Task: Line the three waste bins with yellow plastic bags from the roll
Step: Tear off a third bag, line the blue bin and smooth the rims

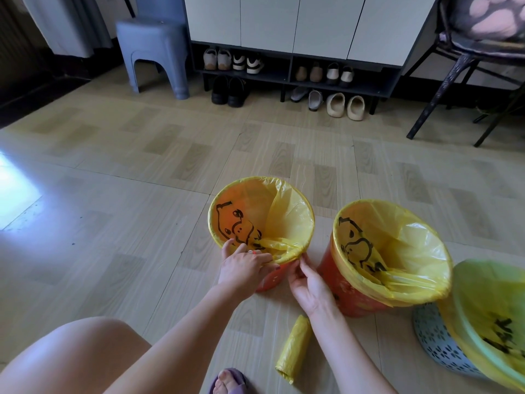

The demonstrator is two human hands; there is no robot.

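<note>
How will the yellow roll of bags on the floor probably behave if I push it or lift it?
The roll of bags is a cylinder lying on its side on smooth floor tiles, so a sideways push would likely make it roll. It is thin, crinkled plastic, so it probably feels light and squashes a little. Its loose end may unwind when lifted.

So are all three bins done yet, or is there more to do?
Nearly! The middle bin and the green-rimmed bin already wear yellow bags over their rims. The left hand and right hand are tucking the bag edge on the left bin. After that, only the roll on the floor seems left to tidy.
</note>
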